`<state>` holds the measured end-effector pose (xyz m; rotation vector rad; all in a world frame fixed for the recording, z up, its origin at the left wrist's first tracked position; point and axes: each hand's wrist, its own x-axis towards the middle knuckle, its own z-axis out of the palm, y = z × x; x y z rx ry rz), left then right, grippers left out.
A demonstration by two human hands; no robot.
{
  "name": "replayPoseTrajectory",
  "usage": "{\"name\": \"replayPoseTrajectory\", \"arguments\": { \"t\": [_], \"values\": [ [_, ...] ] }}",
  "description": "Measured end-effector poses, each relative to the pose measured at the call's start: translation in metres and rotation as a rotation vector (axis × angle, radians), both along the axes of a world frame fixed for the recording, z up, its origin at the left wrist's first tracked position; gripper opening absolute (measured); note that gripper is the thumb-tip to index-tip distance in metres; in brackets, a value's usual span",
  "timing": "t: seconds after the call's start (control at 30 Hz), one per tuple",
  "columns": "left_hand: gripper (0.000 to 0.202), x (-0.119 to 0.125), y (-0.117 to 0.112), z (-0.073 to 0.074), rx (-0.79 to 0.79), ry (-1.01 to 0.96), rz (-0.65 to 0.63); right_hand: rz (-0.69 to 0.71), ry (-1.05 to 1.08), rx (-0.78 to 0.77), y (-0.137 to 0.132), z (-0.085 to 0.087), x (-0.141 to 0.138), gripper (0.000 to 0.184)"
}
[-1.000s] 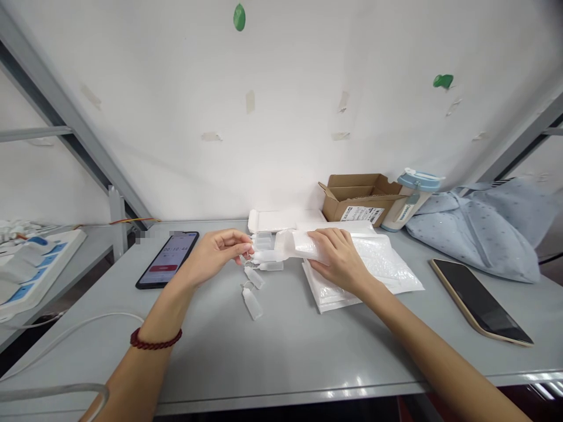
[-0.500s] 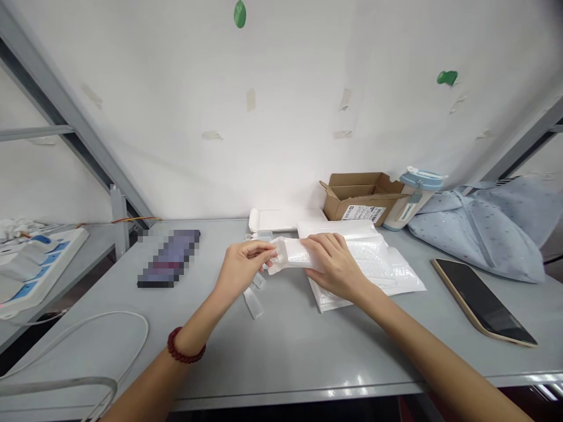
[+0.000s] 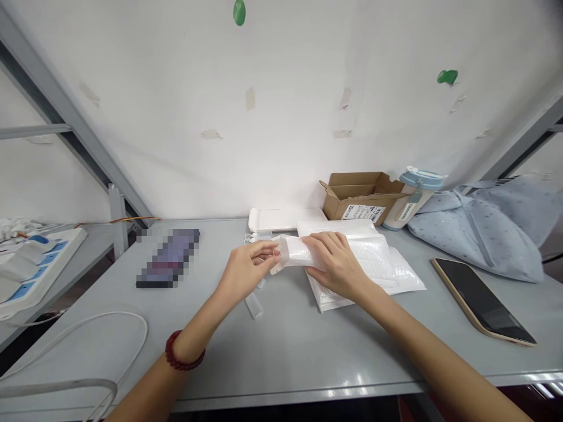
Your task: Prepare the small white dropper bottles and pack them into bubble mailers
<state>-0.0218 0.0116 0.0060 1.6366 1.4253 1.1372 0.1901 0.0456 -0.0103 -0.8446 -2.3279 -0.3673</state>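
My right hand (image 3: 336, 264) is closed around a small white bubble mailer (image 3: 297, 252), its open end facing left. At that open end, my left hand (image 3: 250, 265) has thumb and fingers pinched together, the tips at the mouth of the mailer. Whatever they pinch is too small and too hidden to name. Below the left hand a small translucent plastic piece (image 3: 254, 306) lies on the grey table, and further small clear pieces are partly hidden behind the fingers. More white bubble mailers (image 3: 373, 258) lie stacked under and beyond the right hand.
Along the wall are a flat white box (image 3: 285, 219), an open cardboard box (image 3: 358, 202), a lidded cup (image 3: 407, 202) and a light blue fabric bag (image 3: 479, 234). A phone (image 3: 484, 302) lies at right. At left are a pixelated dark item (image 3: 169, 258), white cables (image 3: 109, 313) and a power strip (image 3: 48, 264).
My left hand has moved slightly right, bringing its fingertips closer into the mailer's mouth. The right hand keeps its hold, almost unmoved.
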Motion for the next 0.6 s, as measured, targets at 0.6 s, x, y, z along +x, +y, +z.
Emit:
{"name": "replayPoseTrajectory", "arguments": {
  "t": [0.6],
  "values": [
    [0.016, 0.012, -0.004, 0.001, -0.140, -0.373, -0.038, 0.076, -0.007, -0.003, -0.007, 0.002, -0.005, 0.039]
  ]
}}
